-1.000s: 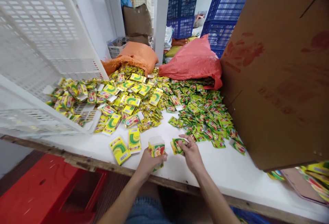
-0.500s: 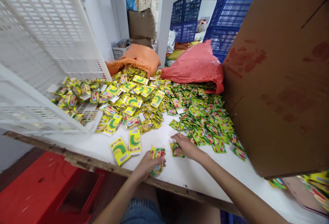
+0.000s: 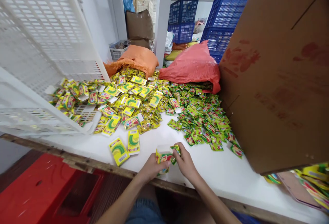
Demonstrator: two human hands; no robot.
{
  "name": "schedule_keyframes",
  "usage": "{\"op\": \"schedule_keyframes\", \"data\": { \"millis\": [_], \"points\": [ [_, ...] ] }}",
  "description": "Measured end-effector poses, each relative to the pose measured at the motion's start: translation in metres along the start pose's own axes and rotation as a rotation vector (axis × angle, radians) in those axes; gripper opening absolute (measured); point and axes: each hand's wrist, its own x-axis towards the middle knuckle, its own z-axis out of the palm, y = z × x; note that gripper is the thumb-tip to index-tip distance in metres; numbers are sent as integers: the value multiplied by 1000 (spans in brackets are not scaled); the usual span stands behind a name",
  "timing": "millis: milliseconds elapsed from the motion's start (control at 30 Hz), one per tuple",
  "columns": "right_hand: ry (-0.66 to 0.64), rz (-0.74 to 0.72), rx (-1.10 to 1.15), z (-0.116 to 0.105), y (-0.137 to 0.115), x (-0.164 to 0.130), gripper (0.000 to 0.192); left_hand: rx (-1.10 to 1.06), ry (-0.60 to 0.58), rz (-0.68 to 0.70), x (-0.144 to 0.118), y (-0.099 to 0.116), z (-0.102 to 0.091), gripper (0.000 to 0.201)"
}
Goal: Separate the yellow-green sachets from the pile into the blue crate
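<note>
Near the table's front edge, my left hand [image 3: 153, 166] grips a small yellow and green carton [image 3: 162, 155] with its white flap up at the top. My right hand [image 3: 185, 160] pinches a green candy packet [image 3: 175, 149] against the carton's upper right side; whether part of it is inside I cannot tell. Two flat yellow cartons [image 3: 119, 151] lie left of my hands. Beyond them spreads a heap of yellow packets and cartons [image 3: 131, 102]. A pile of green packets [image 3: 203, 121] lies farther right.
A white plastic crate [image 3: 84, 56] lies on its side at left, with packed cartons inside. An orange sack [image 3: 141, 58] and a red sack [image 3: 192, 66] spill packets at the back. A large cardboard box [image 3: 277, 90] stands at right. A red stool [image 3: 38, 189] is below left.
My right hand has lifted a green packet off the table and brought it left to the carton. My left hand has shifted slightly right and tilted the carton, so its white flap shows.
</note>
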Motion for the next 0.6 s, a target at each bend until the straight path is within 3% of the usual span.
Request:
{"op": "schedule_keyframes", "data": {
  "millis": [67, 200, 367, 433, 600],
  "points": [
    [99, 74, 98, 5, 0, -4, 24, 26, 30, 9, 2, -2, 3, 41],
    [162, 162, 139, -2, 0, -4, 29, 29, 10, 5, 2, -2, 4, 40],
    [386, 18, 8, -13, -26, 2, 21, -48, -129, -119, 1, 2, 4, 32],
    [337, -129, -80, -9, -33, 4, 15, -62, -183, -160, 3, 3, 5, 31],
    [23, -440, -313, -5, -28, 0, 9, -105, -187, -155, 8, 0, 6, 27]
  ]
}}
